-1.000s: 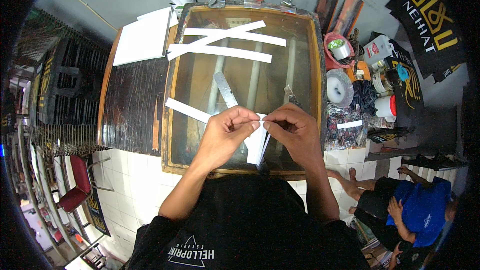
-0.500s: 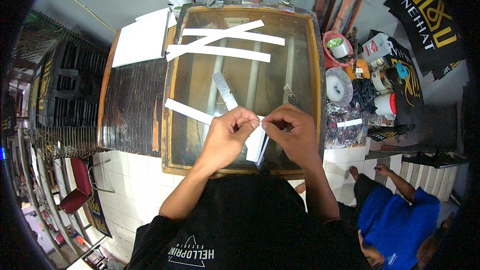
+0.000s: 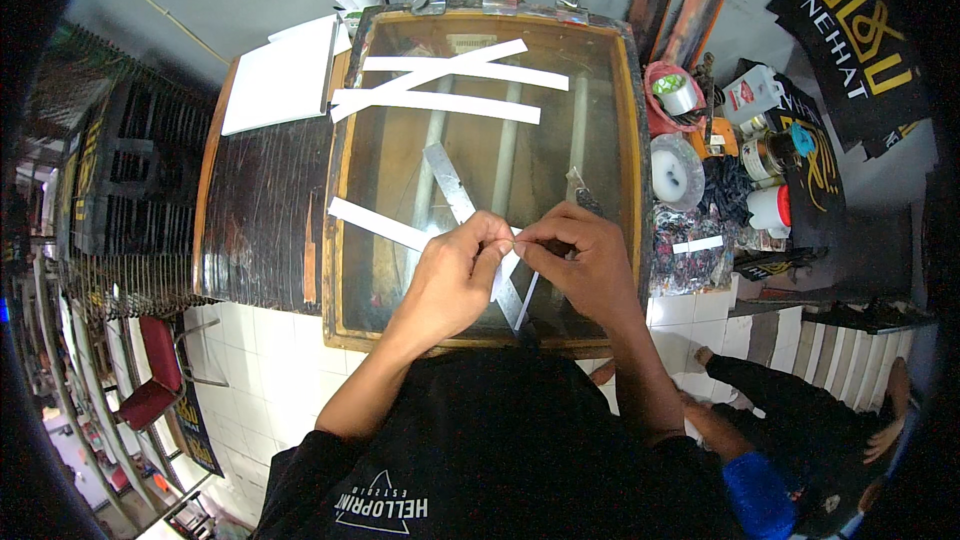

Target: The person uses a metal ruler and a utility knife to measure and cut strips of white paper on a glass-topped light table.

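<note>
My left hand (image 3: 465, 270) and my right hand (image 3: 578, 262) meet over the glass-topped table. Thumb and forefinger of each are pinched together at the end of a small white strip (image 3: 500, 285), which hangs below the fingertips, partly hidden by my left hand. Under it lies a flat metal ruler (image 3: 448, 180), slanting across the glass. One long white strip (image 3: 375, 222) runs beneath my left hand. Farther off, several white strips (image 3: 440, 105) lie crossed on the glass. Beyond my right hand rests a small dark-handled tool (image 3: 586, 202), its kind unclear.
The wooden table frame (image 3: 338, 280) has metal clamps (image 3: 502, 2) along its far edge. At the left, a white board (image 3: 280, 75) lies on a dark wooden top (image 3: 260, 210). Tubs, bottles and a tape roll (image 3: 677, 95) crowd the right. A co-worker's blue sleeve (image 3: 755, 495) shows lower right.
The white strip in my fingers has turned and shows less, uncovering more of the ruler's near end. My hands barely shifted. At lower right the blue-shirted person moved down; someone in black now shows.
</note>
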Demonstrator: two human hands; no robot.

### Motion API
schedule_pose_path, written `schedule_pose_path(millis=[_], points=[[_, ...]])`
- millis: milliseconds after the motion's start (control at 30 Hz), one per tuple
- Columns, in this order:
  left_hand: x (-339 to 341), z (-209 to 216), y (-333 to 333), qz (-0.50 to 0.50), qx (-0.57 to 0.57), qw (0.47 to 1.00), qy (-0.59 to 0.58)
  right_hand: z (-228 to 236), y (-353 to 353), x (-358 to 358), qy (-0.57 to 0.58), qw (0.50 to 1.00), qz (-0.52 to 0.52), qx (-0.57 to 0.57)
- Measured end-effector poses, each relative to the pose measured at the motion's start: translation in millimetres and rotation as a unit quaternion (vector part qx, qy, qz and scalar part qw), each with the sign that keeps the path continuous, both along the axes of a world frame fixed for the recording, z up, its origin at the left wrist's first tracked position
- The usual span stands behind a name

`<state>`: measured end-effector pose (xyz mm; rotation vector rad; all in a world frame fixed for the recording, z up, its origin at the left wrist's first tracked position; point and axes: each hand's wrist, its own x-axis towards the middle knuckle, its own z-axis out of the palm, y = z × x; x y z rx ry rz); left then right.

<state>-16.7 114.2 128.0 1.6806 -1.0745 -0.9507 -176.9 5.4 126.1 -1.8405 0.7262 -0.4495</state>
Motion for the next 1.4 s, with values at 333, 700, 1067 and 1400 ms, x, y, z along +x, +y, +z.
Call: schedule_pose_path(millis=[333, 700, 1067, 1400], points=[[4.9, -15.4, -0.5, -0.008, -0.003, 0.993, 0.119, -12.7, 5.6, 1.0, -0.039, 0.998, -0.038, -0.025], [12.5, -27.4, -5.9, -0.033, -0.029, 0.955, 0.294, -20.0, 3.4, -3.3, -0.065, 0.989, -0.077, 0.106], [8.8, -17.2, -3.7, 0.005, -0.014, 0.945, 0.326, -18.3, -1.6, 2.4, -0.071, 0.994, -0.079, 0.001], [25.0, -30.2, -21.7, -0.065, 0.069, 0.883, 0.459, -21.8, -7.3, -1.3, -0.093, 0.995, -0.034, -0.025]])
